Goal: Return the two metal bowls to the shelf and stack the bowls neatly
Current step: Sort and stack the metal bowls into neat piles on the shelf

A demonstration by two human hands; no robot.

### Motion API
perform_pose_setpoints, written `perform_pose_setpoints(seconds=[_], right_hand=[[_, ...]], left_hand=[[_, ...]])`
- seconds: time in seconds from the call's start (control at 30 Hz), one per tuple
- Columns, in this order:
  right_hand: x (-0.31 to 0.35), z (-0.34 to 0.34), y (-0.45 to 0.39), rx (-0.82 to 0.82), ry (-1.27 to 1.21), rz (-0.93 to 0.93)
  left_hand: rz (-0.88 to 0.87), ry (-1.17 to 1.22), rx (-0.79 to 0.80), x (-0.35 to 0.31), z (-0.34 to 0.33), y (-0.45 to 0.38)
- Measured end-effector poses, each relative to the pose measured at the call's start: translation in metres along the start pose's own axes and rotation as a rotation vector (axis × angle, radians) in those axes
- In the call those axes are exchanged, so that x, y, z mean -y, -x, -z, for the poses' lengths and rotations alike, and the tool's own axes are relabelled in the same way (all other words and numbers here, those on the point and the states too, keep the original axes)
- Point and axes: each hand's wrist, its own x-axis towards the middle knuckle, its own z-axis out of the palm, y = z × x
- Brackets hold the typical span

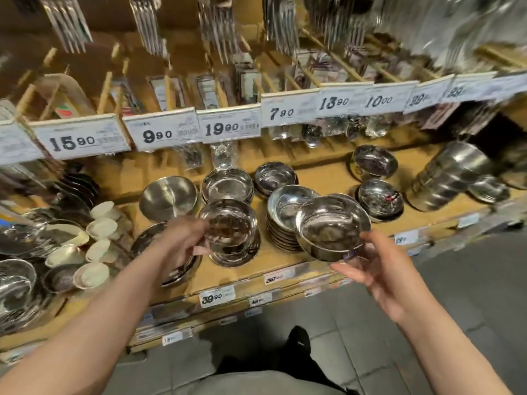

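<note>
Each grip on a round, shiny steel bowl (pixel 228 229).

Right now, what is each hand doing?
Left hand: holding a small metal bowl by its rim.
Right hand: holding a wider metal bowl, fingers under its near edge.

Hands: two, left hand (pixel 182 240) and right hand (pixel 382 269), one held bowl apiece, the left bowl (pixel 228 228) and the right bowl (pixel 332 230).

Bowl stacks and single bowls (pixel 275 176) on the shelf (pixel 328 178): about seven clearly told; the left end is too cluttered to count.

Pale oval dishes (pixel 101 228) near the shelf's left end: about six.

Readable price tags (pixel 79 139) on the upper rail: six.

Floor tags (pixel 217 296) along the shelf's front edge: several, blurred.
</note>
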Motion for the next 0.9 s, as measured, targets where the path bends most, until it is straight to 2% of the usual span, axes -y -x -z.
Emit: perform_pose_setpoints(seconds=[0.1, 0.17, 0.33, 0.5, 0.63, 0.8, 0.9], right_hand=[[0.012, 0.014, 0.002, -0.06, -0.014, -0.005], [0.016, 0.021, 0.002, -0.091, -0.019, -0.01], [0.02, 0.035, -0.001, -0.084, -0.042, 0.006], [0.029, 0.055, -0.007, -0.072, -0.133, -0.031], [0.05, 0.075, -0.023, -0.042, -0.17, -0.035], [0.084, 0.129, -0.036, 0.034, -0.152, -0.034], [0.105, 0.181, -0.043, 0.013, -0.129, -0.019]], left_hand=[[0.021, -0.249, -0.149, 0.012, -0.018, -0.011], [0.037, -0.333, -0.183, 0.017, -0.026, -0.016], [0.051, -0.318, -0.222, 0.021, -0.031, -0.02], [-0.008, -0.046, -0.243, 0.015, -0.022, -0.007], [-0.087, -0.151, -0.342, -0.007, -0.03, 0.019], [-0.153, -0.211, -0.347, -0.044, -0.091, 0.064], [-0.171, -0.132, -0.269, -0.054, -0.143, 0.076]])
